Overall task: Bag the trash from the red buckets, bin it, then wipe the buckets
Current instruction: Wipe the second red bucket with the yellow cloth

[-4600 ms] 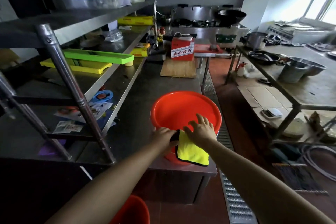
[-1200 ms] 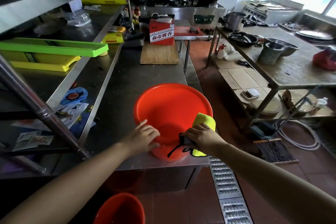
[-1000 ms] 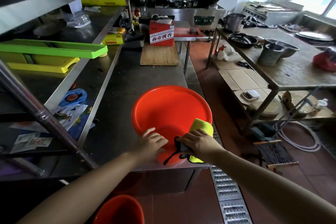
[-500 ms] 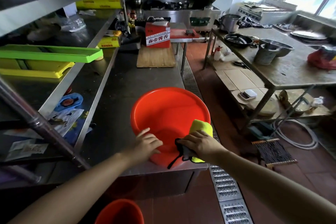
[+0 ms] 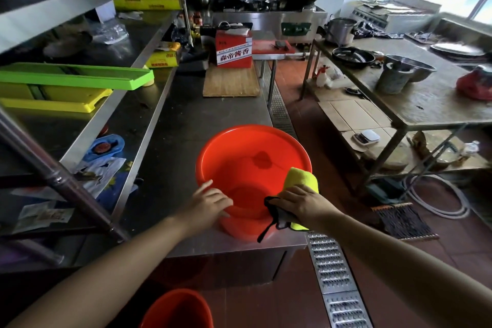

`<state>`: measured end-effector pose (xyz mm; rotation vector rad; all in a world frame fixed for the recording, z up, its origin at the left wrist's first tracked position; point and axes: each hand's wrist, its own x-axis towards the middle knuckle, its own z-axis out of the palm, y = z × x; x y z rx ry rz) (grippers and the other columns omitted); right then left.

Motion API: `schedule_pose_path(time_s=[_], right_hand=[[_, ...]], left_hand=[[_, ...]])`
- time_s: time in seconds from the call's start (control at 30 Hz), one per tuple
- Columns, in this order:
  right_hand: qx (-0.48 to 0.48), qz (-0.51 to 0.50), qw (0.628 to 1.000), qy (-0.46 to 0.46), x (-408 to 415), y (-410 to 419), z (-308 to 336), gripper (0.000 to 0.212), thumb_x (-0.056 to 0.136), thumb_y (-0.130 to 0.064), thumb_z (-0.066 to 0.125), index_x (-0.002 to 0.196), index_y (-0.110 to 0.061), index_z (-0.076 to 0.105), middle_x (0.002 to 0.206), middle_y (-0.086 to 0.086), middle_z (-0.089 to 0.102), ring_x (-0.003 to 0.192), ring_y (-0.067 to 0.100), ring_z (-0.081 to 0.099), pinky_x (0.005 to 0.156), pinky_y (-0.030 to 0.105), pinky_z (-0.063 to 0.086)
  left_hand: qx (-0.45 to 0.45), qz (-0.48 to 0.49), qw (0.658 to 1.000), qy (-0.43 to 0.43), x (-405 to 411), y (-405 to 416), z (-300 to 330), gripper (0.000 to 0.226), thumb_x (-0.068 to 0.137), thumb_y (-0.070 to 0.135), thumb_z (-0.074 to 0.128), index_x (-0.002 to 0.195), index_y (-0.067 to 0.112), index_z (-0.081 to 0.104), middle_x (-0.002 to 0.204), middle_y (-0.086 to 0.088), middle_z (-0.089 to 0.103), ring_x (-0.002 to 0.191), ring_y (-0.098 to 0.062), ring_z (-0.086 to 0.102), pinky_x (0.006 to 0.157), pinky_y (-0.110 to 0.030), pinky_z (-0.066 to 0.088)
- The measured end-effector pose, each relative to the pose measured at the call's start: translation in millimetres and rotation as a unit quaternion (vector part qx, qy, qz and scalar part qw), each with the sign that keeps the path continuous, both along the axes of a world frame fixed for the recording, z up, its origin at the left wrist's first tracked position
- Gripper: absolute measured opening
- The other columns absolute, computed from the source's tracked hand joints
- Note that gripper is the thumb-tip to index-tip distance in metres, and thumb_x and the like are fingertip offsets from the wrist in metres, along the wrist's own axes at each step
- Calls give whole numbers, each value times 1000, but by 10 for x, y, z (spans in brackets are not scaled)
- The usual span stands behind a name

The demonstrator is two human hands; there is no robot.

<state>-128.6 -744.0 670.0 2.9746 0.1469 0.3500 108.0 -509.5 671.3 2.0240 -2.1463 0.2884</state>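
Observation:
A red bucket stands near the front edge of the steel counter, empty inside. My left hand grips its near-left rim, thumb outside and fingers over the edge. My right hand presses a yellow cloth with dark trim against the bucket's near-right rim; part of the cloth hangs over the outside wall. A second red bucket sits on the floor below, only its top showing at the frame's bottom edge.
A wooden board and a red carton stand further back on the counter. Steel shelves with green and yellow trays rise on the left. A floor drain grate runs along the aisle; another steel table stands at right.
My right hand has slid the cloth from the bucket's near rim round to its right rim. My left hand has stayed on the near-left rim. The camera view has shifted.

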Motion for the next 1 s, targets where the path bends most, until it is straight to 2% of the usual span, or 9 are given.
schedule_pose_path(time_s=[0.17, 0.3, 0.4, 0.5, 0.57, 0.67, 0.8, 0.9, 1.0], right_hand=[[-4, -33, 999, -10, 117, 57, -24, 50, 93, -58, 57, 131, -26, 66, 110, -7, 70, 95, 21, 65, 88, 34, 53], [24, -43, 998, -51, 266, 301, -171, 54, 83, -60, 70, 124, -23, 70, 106, -5, 71, 89, 22, 68, 80, 33, 55], [23, -13, 999, -36, 134, 157, -143, 54, 89, -56, 65, 134, -24, 64, 116, -6, 69, 96, 20, 66, 85, 32, 54], [4, -17, 1000, -8, -15, -110, -22, 52, 96, -53, 51, 138, -24, 61, 121, -5, 68, 101, 21, 65, 90, 35, 53], [19, -52, 998, 0, 45, -88, 26, 53, 93, -56, 54, 134, -23, 64, 117, -3, 69, 100, 23, 66, 89, 36, 53], [71, -103, 992, 20, 235, 161, -10, 56, 91, -57, 59, 134, -22, 63, 118, -2, 69, 102, 29, 64, 92, 40, 50], [84, -97, 991, 19, 295, 355, -73, 56, 91, -57, 57, 134, -22, 63, 115, -1, 70, 99, 29, 67, 88, 41, 53], [75, -48, 996, 27, 121, 98, -8, 56, 94, -57, 52, 139, -25, 59, 119, -3, 69, 101, 24, 66, 91, 37, 53], [51, -58, 997, 27, -27, -234, 105, 52, 95, -52, 50, 137, -24, 61, 121, -1, 69, 108, 26, 65, 99, 41, 51]], left_hand=[[38, 49, 998, -25, 145, -38, 84, 38, 91, 34, 64, 123, 14, 65, 126, -3, 65, 125, -24, 54, 114, -56, 25], [-31, -16, 999, -6, -321, -206, -91, 34, 75, 8, 76, 110, 8, 72, 102, -4, 73, 98, -21, 69, 101, -58, 43], [-48, -30, 998, 29, -325, -187, -60, 29, 78, 17, 79, 106, 11, 73, 98, -1, 73, 94, -19, 69, 102, -54, 44], [-36, -5, 999, 16, -33, -91, 34, 29, 82, 19, 76, 109, 11, 73, 107, -2, 73, 105, -22, 67, 105, -56, 41], [-19, 46, 999, 13, 115, -119, 93, 31, 84, 16, 74, 115, 10, 71, 119, -6, 69, 119, -28, 60, 108, -59, 34], [63, 90, 994, 11, 4, -266, 77, 41, 95, 29, 58, 132, 11, 59, 135, -6, 58, 134, -26, 44, 118, -54, 17], [23, 18, 999, 16, -338, -371, -85, 37, 76, 4, 70, 113, 10, 70, 106, -4, 72, 105, -22, 66, 109, -59, 30], [-28, 13, 999, 12, -157, -316, -59, 32, 72, 16, 82, 102, 16, 75, 96, 2, 74, 98, -19, 68, 101, -64, 39], [29, 63, 998, 0, 248, -228, 63, 33, 86, 33, 71, 116, 21, 70, 123, 3, 67, 126, -24, 55, 109, -67, 23]])
